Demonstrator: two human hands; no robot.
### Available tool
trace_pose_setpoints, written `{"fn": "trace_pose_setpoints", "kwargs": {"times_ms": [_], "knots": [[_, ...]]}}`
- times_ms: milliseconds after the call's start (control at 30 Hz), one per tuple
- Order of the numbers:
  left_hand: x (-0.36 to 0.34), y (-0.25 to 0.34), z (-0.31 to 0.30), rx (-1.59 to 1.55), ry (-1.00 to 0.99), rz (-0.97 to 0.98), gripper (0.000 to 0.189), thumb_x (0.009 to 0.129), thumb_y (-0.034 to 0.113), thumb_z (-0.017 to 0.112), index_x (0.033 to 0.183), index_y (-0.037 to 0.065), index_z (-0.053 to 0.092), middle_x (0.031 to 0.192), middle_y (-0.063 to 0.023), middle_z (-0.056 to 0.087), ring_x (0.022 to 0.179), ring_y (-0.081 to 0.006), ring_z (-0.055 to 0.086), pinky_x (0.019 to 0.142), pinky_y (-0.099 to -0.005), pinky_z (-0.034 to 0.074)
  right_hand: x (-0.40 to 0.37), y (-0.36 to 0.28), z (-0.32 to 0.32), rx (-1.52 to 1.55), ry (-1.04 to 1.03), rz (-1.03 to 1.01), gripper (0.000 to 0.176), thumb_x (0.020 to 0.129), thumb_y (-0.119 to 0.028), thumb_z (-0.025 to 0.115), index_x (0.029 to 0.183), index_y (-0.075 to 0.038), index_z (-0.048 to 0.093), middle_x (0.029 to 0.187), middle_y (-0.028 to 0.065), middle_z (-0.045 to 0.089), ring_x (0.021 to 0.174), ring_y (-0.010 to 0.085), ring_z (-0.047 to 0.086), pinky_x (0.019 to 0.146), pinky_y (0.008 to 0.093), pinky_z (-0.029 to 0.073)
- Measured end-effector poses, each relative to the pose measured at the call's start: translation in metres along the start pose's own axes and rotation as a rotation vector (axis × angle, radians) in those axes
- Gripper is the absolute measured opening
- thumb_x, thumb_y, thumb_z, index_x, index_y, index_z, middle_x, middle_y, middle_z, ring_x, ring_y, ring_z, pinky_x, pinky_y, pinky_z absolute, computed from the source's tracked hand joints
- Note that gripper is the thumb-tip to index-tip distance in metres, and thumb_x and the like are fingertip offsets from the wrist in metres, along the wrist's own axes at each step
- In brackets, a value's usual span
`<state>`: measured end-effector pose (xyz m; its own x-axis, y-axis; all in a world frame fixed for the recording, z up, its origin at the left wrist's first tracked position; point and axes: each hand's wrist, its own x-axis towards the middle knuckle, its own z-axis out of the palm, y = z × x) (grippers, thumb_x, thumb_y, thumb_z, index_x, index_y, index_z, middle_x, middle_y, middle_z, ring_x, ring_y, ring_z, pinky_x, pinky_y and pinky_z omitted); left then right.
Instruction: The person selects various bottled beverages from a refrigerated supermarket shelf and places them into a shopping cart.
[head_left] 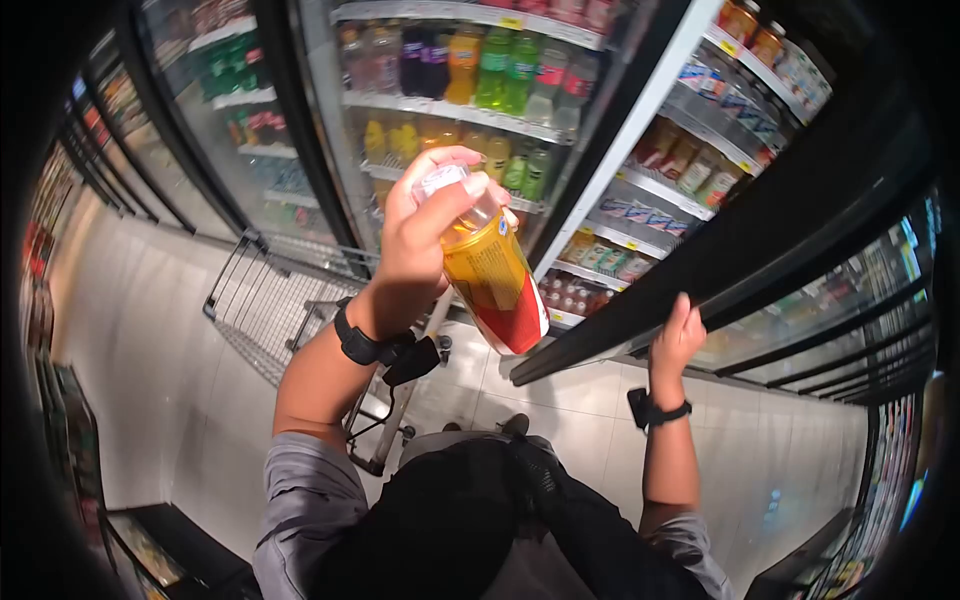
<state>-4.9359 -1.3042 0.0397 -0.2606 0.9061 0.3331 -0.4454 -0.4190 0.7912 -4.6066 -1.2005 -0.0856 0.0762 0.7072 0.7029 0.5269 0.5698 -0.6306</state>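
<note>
My left hand (pixel 425 225) is closed around the neck and cap end of a drink bottle (pixel 497 280), held tilted in front of me. The bottle has a yellow and red label, and its cap (pixel 440 180) is pale or clear. Lower right, my right hand (pixel 677 345) is raised with fingers curled beside the black-framed edge of an open cooler door (pixel 615 325). Whether those fingers grip the door's edge or a handle cannot be made out.
Cooler shelves (pixel 460 105) of coloured drink bottles stand ahead, with more shelves (pixel 665 180) behind the open door. A metal shopping cart (pixel 270 305) is on the left, close to my legs. Pale tiled floor (pixel 570 420) lies below, and closed glass doors (pixel 820 350) continue rightward.
</note>
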Motion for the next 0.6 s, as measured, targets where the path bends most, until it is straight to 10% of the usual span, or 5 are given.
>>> {"fn": "trace_pose_setpoints", "kwargs": {"times_ms": [300, 600], "knots": [[-0.165, 0.084, -0.089, -0.156, 0.199, 0.04, 0.037, 0.1, 0.037, 0.046, 0.114, 0.004, 0.053, 0.093, -0.015, 0.064, 0.086, -0.0308, 0.064, 0.081, -0.0435, 0.054, 0.094, 0.011, 0.145, -0.359, -0.043, 0.146, 0.075, 0.099, -0.065, 0.04, 0.086, 0.003, 0.067, 0.085, 0.0297, 0.067, 0.086, 0.0512, 0.062, 0.076, 0.0557, 0.047], [-0.227, 0.117, -0.118, -0.223, 0.35, 0.179, 0.035, 0.102, 0.039, 0.044, 0.107, 0.007, 0.054, 0.093, -0.0155, 0.064, 0.086, -0.0309, 0.066, 0.082, -0.044, 0.053, 0.105, 0.04, 0.149, -0.359, -0.06, 0.141, 0.08, 0.098, -0.068, 0.04, 0.081, 0.006, 0.066, 0.085, 0.0297, 0.067, 0.087, 0.0479, 0.063, 0.079, 0.0534, 0.047]]}}
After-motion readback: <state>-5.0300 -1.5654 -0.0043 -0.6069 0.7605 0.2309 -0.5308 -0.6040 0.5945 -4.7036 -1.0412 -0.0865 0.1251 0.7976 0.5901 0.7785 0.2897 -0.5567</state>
